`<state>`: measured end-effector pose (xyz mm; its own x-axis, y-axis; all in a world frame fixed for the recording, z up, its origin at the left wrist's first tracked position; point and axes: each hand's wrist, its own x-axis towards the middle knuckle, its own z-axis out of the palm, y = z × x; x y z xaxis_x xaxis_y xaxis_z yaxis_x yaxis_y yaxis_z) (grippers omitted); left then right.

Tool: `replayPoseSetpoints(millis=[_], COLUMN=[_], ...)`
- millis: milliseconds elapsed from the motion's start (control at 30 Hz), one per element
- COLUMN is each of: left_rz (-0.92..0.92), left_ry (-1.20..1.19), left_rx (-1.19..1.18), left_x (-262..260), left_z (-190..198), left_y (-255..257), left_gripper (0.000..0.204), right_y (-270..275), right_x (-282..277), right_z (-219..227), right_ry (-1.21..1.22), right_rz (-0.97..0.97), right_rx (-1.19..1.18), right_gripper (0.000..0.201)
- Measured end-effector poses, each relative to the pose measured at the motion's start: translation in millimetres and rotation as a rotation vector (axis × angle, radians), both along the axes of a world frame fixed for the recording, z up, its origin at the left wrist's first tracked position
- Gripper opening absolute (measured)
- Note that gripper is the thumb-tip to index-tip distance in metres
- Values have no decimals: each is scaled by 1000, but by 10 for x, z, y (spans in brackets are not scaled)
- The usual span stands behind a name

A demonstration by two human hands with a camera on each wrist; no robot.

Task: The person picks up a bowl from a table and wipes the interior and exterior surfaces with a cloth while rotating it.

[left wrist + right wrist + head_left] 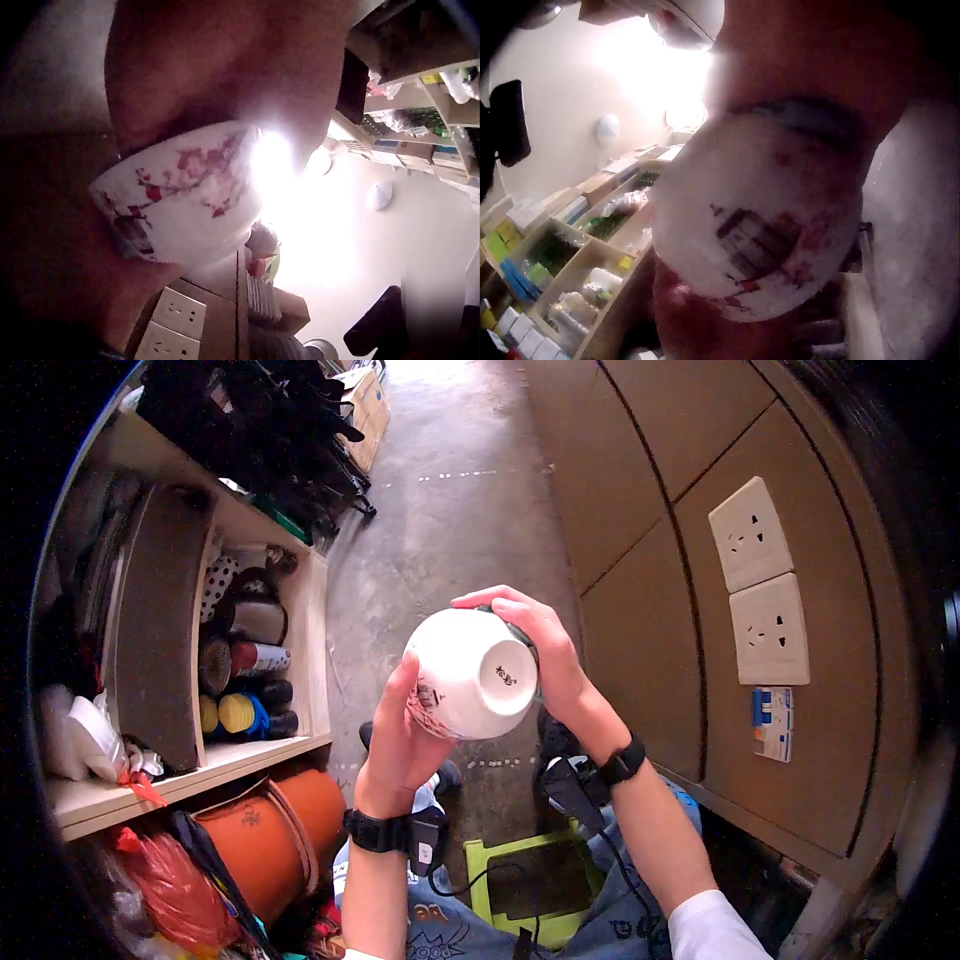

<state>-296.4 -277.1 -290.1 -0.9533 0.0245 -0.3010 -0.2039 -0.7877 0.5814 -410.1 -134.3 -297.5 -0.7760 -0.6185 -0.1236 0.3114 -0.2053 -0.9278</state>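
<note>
Both hands hold a white bowl tilted, its round foot with a dark mark turned toward the head camera. The left hand grips its lower left side, thumb along the wall. Around the upper right side curl the fingers of the right hand. Red blossoms on dark twigs cover the wall of the bowl in the left wrist view. In the right wrist view the bowl also shows a dark building-like print. The bowl's inside is hidden.
Left stands a wooden shelf with bottles and jars, above an orange cylinder and a red bag. A green stool is below, between the legs. At right, a brown panel wall carries sockets.
</note>
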Motion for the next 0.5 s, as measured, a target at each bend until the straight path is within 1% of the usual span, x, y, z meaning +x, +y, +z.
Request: replayPoseSetpoints(millis=[67, 100, 167, 300, 367, 500], left_rz=[16, 18, -43, -30, -33, 31], left_ry=[-77, -78, -51, -6, 17, 7], left_rx=[-37, -38, -48, -61, -112, -139], left_x=[10, 18, 23, 47, 55, 64], left_z=[23, 37, 57, 19, 16, -39], left_y=[2, -19, -38, 4, 52, 115], left_gripper=[60, 60, 58, 58, 60, 63], right_y=[-39, -59, -72, -67, -64, -119], right_x=[16, 29, 51, 65, 88, 156], right_z=[-28, -31, -36, -75, -28, -27], right_ry=[20, 18, -46, -84, -258, -304], right_rz=[-24, -23, -47, -19, -74, -116], right_rx=[-59, -59, -96, -125, -132, -192], right_gripper=[42, 42, 43, 46, 47, 47])
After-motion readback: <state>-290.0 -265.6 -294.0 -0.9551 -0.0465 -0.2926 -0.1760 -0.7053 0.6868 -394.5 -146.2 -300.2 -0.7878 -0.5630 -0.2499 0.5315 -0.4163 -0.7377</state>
